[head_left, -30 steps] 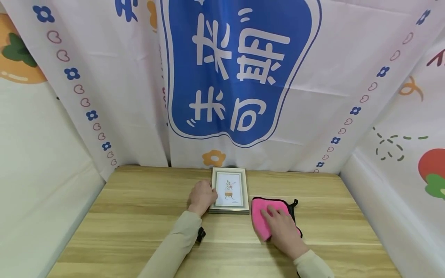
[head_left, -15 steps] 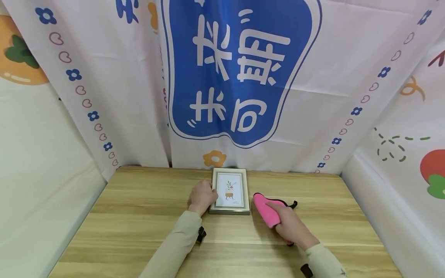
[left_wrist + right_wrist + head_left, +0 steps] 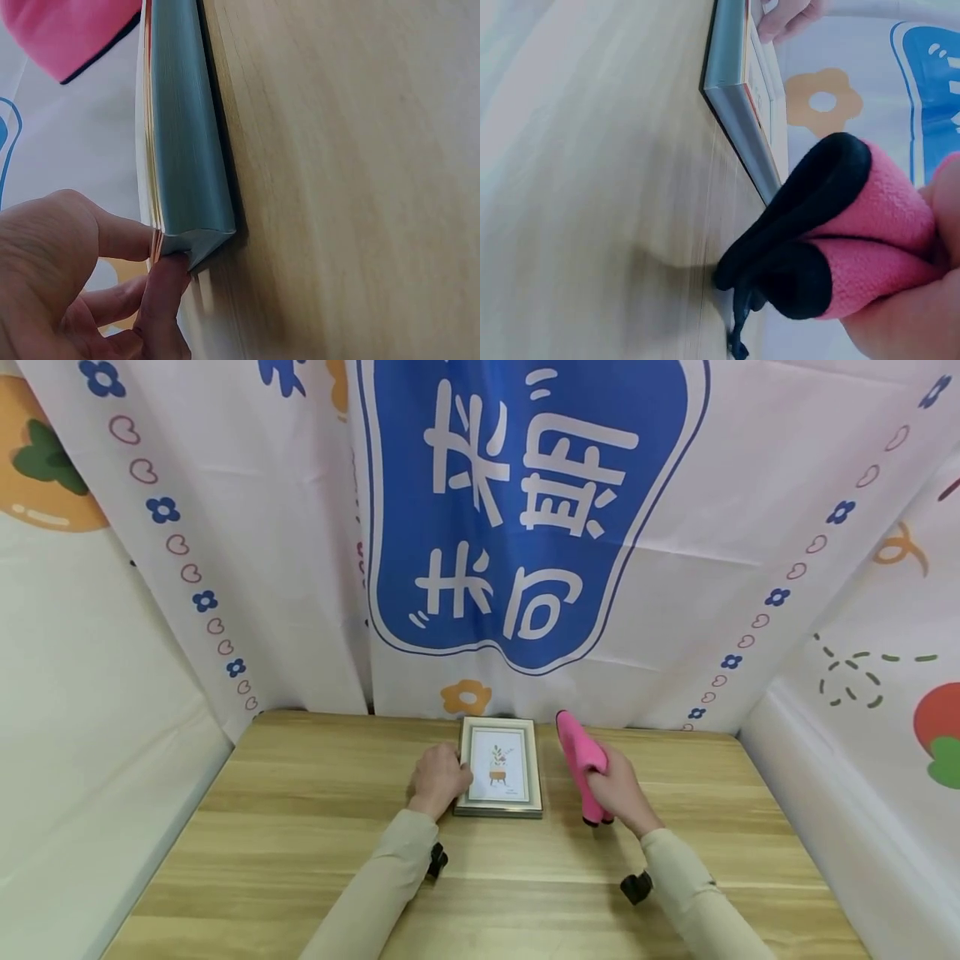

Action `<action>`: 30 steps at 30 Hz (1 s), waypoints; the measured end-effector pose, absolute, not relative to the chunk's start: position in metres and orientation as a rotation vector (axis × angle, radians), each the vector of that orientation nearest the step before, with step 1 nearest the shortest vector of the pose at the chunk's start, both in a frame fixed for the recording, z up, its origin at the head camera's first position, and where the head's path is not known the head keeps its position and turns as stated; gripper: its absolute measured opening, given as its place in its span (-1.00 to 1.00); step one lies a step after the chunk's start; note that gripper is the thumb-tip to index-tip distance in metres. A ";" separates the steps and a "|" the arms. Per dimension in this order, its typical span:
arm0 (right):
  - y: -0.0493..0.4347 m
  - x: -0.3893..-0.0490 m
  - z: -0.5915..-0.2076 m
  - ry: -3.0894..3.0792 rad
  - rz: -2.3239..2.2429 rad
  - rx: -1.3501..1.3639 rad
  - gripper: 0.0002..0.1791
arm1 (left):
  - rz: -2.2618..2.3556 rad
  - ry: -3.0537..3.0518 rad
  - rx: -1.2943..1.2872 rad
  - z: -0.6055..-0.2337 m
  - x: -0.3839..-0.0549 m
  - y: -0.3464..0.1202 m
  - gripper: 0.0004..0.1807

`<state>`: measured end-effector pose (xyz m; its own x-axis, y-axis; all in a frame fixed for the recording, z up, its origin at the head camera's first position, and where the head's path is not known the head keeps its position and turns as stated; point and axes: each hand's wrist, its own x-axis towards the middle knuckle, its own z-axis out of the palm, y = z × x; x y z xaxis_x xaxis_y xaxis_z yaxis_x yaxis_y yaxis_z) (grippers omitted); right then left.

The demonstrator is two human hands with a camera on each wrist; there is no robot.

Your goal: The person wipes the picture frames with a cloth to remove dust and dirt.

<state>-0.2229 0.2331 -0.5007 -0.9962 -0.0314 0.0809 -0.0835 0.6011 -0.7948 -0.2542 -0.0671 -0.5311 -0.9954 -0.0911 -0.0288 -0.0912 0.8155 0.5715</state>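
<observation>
A picture frame (image 3: 498, 766) with a pale gold border and a drawing of a potted plant lies face up near the back edge of the table. My left hand (image 3: 438, 778) grips its left side; in the left wrist view the thumb and a finger (image 3: 161, 300) are at the frame's corner (image 3: 195, 187). To the right of the frame, my right hand (image 3: 618, 785) holds a folded pink cloth (image 3: 579, 752) with black edging. Close up in the right wrist view, the cloth (image 3: 881, 277) is bunched, and a black loop (image 3: 739, 330) hangs from it.
The wood-grain table (image 3: 315, 793) is bordered at the back by a printed white curtain (image 3: 300, 610) with a blue sign. White printed side walls (image 3: 82, 710) stand left and right. Each wrist carries a black device (image 3: 636, 887).
My right hand has gathered the cloth from lying flat into a fold, lifted it and moved it towards the back. The left hand stays at the frame's left side.
</observation>
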 end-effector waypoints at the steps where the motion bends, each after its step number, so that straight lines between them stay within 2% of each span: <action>1: 0.230 -0.228 -0.501 -2.749 1.398 0.069 -0.44 | 0.943 2.995 -0.153 -0.530 -0.254 -0.067 -0.72; 4: 0.219 -0.241 -0.503 -2.700 1.477 -0.020 -0.54 | 0.954 2.999 -0.155 -0.529 -0.253 -0.068 -0.72; 11: 0.193 -0.265 -0.518 -2.555 1.702 -0.141 -0.93 | 0.948 2.992 -0.172 -0.529 -0.246 -0.067 -0.79; 18: 0.178 -0.280 -0.528 -2.538 1.705 -0.191 -0.95 | 0.963 2.990 -0.190 -0.531 -0.244 -0.067 -0.86; 30: 0.181 -0.281 -0.527 -2.522 2.125 -0.145 -0.89 | 0.950 3.030 -0.144 -0.532 -0.239 -0.070 -0.80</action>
